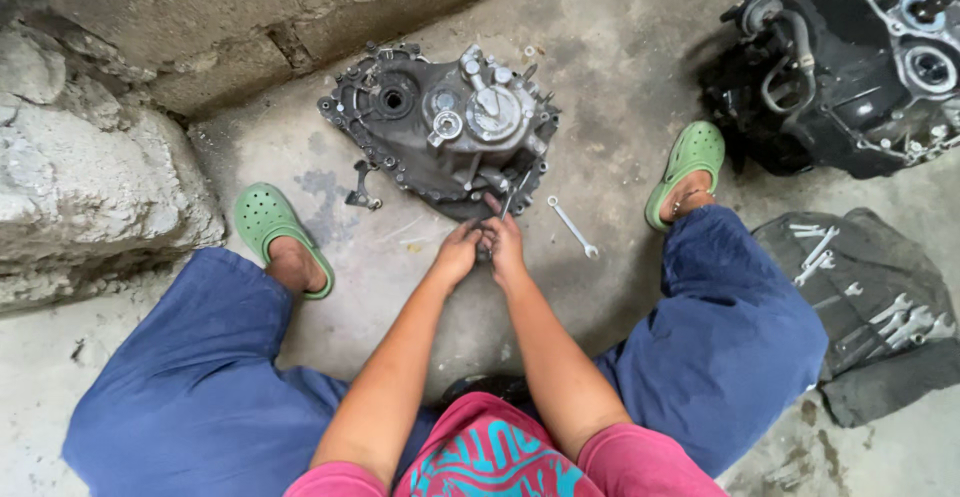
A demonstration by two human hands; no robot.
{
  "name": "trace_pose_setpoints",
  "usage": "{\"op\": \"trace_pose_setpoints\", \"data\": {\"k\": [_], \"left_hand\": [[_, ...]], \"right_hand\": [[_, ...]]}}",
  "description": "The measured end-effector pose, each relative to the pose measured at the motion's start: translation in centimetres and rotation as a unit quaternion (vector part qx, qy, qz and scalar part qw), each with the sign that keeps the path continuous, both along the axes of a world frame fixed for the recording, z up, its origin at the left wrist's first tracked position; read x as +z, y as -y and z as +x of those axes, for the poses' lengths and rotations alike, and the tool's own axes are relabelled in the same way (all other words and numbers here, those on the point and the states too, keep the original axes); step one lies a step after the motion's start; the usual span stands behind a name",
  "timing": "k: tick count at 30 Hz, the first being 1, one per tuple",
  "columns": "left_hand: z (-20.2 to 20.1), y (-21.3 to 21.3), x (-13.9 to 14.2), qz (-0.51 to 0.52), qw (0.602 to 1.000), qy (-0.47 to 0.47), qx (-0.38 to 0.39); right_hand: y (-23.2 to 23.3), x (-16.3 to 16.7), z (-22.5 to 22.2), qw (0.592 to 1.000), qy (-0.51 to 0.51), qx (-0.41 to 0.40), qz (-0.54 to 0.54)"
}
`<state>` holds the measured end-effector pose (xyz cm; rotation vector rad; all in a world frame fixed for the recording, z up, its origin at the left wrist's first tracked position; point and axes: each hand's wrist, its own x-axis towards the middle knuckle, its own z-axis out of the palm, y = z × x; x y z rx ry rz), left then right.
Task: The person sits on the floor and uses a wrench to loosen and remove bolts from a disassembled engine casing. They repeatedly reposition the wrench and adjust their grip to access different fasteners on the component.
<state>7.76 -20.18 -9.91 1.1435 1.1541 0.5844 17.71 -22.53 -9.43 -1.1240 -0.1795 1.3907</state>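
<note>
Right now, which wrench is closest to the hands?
The lone wrench lying bare on the concrete floor, just right of the right hand. The other wrenches lie together on the dark cloth past the person's right knee.

The hands point(482, 247) hide the small tool's point(507, 203) lower end between them.

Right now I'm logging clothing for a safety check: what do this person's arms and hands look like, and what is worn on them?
Both forearms are bare. The left hand and right hand wear no gloves, and no watch or rings show. Short pink sleeves end above the elbows, part of a pink shirt with a turquoise print.
</note>
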Motion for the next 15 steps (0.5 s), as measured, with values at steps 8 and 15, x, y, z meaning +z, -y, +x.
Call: {"op": "trace_pose_setpoints", "data": {"k": [8,15], "left_hand": [[2.9,0.4,1.3,-0.096,0.988,0.024,0.120],[3.2,0.5,1.1,-0.041,0.990,-0.054,0.125]], "right_hand": [[-0.3,0.0,1.5,0.999,0.022,0.042,-0.010],[-0.1,-0.3,0.8,0.999,-0.016,0.018,-0.024]]}}
